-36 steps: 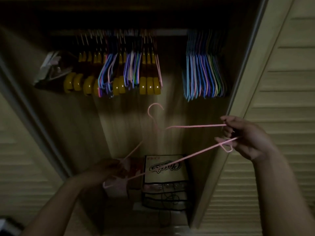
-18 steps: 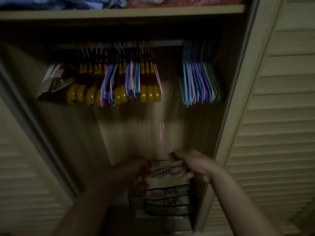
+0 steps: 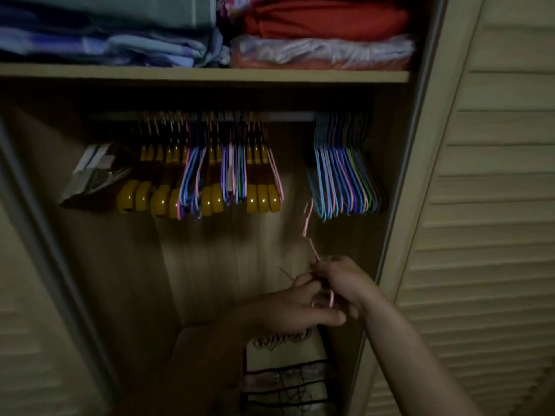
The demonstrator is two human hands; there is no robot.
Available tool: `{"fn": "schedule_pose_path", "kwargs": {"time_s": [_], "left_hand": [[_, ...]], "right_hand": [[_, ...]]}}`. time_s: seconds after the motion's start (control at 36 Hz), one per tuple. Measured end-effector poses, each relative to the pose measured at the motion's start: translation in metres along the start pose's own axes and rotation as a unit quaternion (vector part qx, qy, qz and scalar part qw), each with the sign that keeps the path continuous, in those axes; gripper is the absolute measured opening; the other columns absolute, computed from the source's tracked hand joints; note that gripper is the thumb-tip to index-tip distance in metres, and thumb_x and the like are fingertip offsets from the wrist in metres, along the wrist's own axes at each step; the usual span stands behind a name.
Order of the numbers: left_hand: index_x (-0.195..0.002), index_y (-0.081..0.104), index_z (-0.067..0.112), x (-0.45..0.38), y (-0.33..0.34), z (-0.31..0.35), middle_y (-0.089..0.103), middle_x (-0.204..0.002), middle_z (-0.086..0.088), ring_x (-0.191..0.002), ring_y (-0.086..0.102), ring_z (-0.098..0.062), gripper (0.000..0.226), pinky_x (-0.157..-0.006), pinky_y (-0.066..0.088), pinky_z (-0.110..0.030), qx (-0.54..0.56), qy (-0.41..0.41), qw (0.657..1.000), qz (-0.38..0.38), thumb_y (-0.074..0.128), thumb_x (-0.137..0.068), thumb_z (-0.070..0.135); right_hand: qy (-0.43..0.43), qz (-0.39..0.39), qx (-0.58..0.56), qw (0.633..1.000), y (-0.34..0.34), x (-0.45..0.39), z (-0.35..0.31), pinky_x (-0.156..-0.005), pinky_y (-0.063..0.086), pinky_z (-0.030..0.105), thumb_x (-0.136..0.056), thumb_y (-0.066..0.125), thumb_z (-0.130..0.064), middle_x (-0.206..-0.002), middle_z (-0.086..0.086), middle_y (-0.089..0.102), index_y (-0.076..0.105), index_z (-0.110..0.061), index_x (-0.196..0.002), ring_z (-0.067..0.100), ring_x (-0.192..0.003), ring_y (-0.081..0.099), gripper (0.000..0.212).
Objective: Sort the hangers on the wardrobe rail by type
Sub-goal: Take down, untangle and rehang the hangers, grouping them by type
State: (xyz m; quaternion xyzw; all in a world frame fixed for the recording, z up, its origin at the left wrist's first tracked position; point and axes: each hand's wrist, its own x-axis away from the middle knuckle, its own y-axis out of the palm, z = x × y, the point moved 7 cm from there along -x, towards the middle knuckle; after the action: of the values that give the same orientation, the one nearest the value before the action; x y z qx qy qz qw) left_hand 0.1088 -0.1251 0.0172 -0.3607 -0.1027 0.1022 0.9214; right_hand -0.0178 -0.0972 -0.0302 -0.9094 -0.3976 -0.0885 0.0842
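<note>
Pinching a pink wire hanger point(image 3: 307, 219) below the rail point(image 3: 288, 116), both the right hand point(image 3: 339, 280) and left hand point(image 3: 288, 307) must next hook it beside the wire group point(image 3: 342, 175) at the rail's right end

Both hands together, left grip point(image 3: 295, 306) and right grip point(image 3: 341, 282) curled.

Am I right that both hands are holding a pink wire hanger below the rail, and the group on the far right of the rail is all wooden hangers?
Not quite. The head view shows the far-right group is thin coloured wire hangers; the wooden hangers hang left of the gap. Both the left hand and right hand do hold the pink wire hanger below the rail.
</note>
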Motion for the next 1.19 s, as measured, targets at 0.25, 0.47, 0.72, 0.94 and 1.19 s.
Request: {"fn": "schedule_pose_path", "kwargs": {"time_s": [0.25,0.47,0.72,0.94,1.19], "left_hand": [[-0.112,0.068,0.020,-0.036,-0.114,-0.022,0.067,-0.108,0.006,-0.096,0.061,-0.005,0.018,-0.080,0.047,-0.013,-0.034,0.016,0.979,0.199,0.056,-0.100,0.019],[-0.110,0.059,0.032,-0.026,-0.192,-0.009,0.058,-0.105,0.014,-0.083,0.058,-0.002,0.014,-0.063,0.042,-0.017,-0.073,0.013,0.946,0.315,0.054,-0.100,0.023],[-0.118,0.058,0.029,-0.021,-0.211,-0.017,0.058,-0.115,0.008,-0.087,0.061,-0.004,0.019,-0.070,0.051,-0.020,-0.089,0.003,0.935,0.343,0.055,-0.100,0.024],[-0.112,0.060,0.029,-0.019,-0.221,-0.026,0.059,-0.114,0.008,-0.088,0.063,-0.009,0.015,-0.077,0.058,-0.030,-0.088,0.007,0.934,0.346,0.055,-0.100,0.023],[-0.104,0.058,0.032,-0.026,-0.227,-0.039,0.057,-0.121,0.007,-0.079,0.055,-0.002,0.011,-0.062,0.043,-0.017,-0.092,0.015,0.937,0.336,0.052,-0.101,0.022]], "right_hand": [[-0.058,0.027,0.074,0.995,-0.020,-0.024,-0.069,-0.068,0.062,0.039,-0.097,0.056,-0.020,-0.108,0.019,0.067,0.069,-0.011,-0.106,0.035,-0.097,0.067,0.018],[-0.146,0.051,0.118,0.981,-0.007,-0.038,-0.144,-0.067,0.057,0.031,-0.102,0.048,-0.023,-0.103,0.008,0.068,0.063,-0.017,-0.118,0.023,-0.091,0.068,0.023],[-0.196,0.099,0.140,0.965,0.012,-0.082,-0.186,-0.056,0.045,0.028,-0.102,0.045,-0.026,-0.112,0.009,0.064,0.058,-0.016,-0.128,0.019,-0.082,0.063,0.030],[-0.186,0.125,0.164,0.961,0.013,-0.130,-0.198,-0.064,0.057,0.038,-0.102,0.048,-0.024,-0.104,0.010,0.068,0.063,-0.014,-0.115,0.026,-0.085,0.068,0.022],[-0.233,0.237,0.476,0.814,-0.005,-0.136,-0.187,-0.054,0.044,0.027,-0.099,0.052,-0.021,-0.088,0.004,0.060,0.054,-0.015,-0.121,0.014,-0.069,0.056,0.023]]}}
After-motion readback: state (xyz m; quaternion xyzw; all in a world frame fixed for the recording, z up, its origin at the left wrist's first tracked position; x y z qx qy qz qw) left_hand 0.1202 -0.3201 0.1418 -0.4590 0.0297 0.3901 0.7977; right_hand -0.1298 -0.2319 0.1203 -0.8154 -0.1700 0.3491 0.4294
